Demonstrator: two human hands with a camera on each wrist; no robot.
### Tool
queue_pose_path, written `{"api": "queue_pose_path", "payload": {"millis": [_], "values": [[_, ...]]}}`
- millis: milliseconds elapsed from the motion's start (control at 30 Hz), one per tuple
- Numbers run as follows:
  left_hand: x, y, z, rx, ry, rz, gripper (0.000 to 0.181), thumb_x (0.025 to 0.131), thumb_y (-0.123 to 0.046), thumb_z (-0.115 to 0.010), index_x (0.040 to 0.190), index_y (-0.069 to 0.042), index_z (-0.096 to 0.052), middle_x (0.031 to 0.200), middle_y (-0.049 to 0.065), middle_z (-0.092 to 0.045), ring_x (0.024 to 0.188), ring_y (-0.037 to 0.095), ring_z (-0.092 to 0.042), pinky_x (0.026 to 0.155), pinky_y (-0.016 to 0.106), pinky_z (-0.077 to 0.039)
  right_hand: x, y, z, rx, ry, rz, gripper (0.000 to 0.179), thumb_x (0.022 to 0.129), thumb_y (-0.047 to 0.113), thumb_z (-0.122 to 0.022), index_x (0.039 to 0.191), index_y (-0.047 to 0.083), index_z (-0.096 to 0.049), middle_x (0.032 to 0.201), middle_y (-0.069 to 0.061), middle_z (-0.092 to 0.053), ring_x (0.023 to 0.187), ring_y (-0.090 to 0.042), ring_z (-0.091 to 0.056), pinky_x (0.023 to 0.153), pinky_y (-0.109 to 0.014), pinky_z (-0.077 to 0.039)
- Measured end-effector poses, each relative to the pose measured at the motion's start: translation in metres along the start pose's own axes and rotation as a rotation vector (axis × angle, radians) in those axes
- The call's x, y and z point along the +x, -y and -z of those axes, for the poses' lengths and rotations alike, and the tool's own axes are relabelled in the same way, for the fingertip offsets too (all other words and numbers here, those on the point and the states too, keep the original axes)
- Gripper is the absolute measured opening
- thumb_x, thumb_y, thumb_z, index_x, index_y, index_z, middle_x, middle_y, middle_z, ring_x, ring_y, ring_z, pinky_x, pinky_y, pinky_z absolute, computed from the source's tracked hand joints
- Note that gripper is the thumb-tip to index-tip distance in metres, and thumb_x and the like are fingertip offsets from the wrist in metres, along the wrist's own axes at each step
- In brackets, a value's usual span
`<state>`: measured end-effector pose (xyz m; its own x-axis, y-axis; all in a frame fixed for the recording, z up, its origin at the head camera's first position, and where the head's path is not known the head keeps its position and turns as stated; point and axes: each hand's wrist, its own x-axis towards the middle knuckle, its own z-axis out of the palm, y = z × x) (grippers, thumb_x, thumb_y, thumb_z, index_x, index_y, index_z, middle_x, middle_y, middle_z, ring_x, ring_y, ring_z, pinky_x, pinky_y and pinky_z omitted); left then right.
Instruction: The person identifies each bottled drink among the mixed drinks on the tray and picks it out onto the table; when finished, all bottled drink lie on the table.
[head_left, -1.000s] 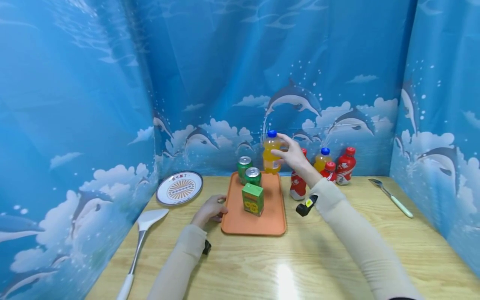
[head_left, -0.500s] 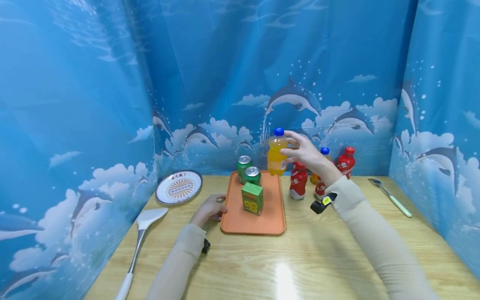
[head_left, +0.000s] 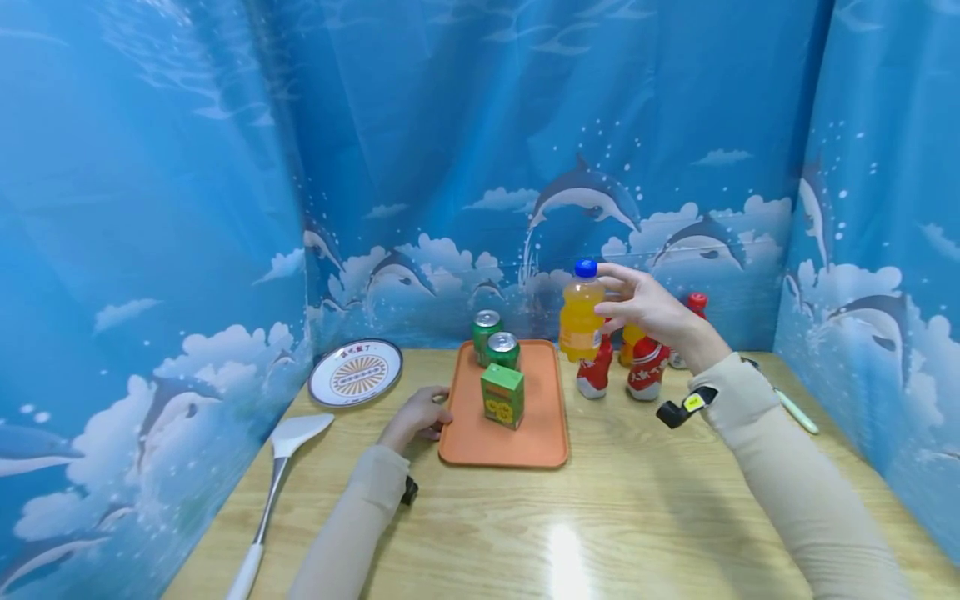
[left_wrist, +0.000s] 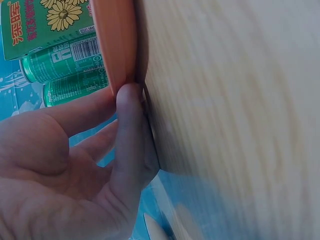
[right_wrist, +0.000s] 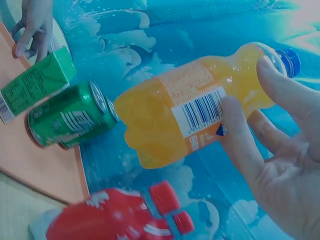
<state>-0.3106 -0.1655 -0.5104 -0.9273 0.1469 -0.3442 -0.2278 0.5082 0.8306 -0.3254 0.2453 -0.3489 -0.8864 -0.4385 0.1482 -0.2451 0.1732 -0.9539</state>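
My right hand (head_left: 651,312) grips an orange soda bottle (head_left: 581,321) with a blue cap, held upright in the air just right of the orange tray (head_left: 540,433). In the right wrist view the thumb and fingers close round the upper part of the bottle (right_wrist: 170,110). My left hand (head_left: 418,414) pinches the tray's left rim; in the left wrist view its fingertips meet at the tray edge (left_wrist: 116,45). On the tray stand two green cans (head_left: 502,352) and a green drink carton (head_left: 502,396) with yellow flowers.
Red bottles (head_left: 647,371) stand behind and below my right hand, with another orange bottle (head_left: 632,337) partly hidden among them. A fork (head_left: 797,412) lies at the right, partly covered by my sleeve. To the left are a round plate (head_left: 356,373) and a white-headed spatula (head_left: 277,471).
My right hand has carried the orange soda bottle rightward, from above the tray's back edge to in front of the red bottles. The left hand stays at the tray rim.
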Motion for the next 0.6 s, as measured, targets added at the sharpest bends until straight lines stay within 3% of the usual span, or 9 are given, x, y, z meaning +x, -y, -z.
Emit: {"api": "queue_pose_path", "payload": {"millis": [200, 367, 600], "values": [[0.002, 0.001, 0.0, -0.013, -0.006, -0.001, 0.069, 0.094, 0.005, -0.063, 0.159, -0.005, -0.043, 0.086, 0.008, -0.065, 0.066, 0.014, -0.062, 0.053, 0.023, -0.056, -0.02, -0.005, 0.024, 0.046, 0.041, 0.047, 0.052, 0.105, 0.004, -0.06, 0.154, 0.019, -0.05, 0.14, 0.009, -0.066, 0.11, -0.02, -0.074, 0.082, -0.039, -0.068], [0.003, 0.002, -0.001, -0.015, -0.006, -0.004, 0.07, 0.092, 0.006, -0.063, 0.159, -0.004, -0.043, 0.088, 0.009, -0.065, 0.067, 0.014, -0.062, 0.053, 0.023, -0.057, -0.04, -0.015, 0.045, 0.056, 0.063, 0.082, 0.052, 0.105, -0.001, -0.055, 0.152, 0.021, -0.052, 0.139, 0.01, -0.067, 0.104, -0.018, -0.075, 0.078, -0.033, -0.068], [0.002, 0.0, 0.001, -0.015, -0.002, 0.008, 0.07, 0.093, 0.005, -0.062, 0.159, -0.005, -0.043, 0.092, 0.011, -0.066, 0.066, 0.014, -0.062, 0.053, 0.023, -0.056, -0.074, -0.031, 0.071, 0.089, 0.021, 0.08, 0.05, 0.105, -0.003, -0.052, 0.149, 0.023, -0.049, 0.135, 0.009, -0.069, 0.106, -0.014, -0.072, 0.079, -0.033, -0.067]]}}
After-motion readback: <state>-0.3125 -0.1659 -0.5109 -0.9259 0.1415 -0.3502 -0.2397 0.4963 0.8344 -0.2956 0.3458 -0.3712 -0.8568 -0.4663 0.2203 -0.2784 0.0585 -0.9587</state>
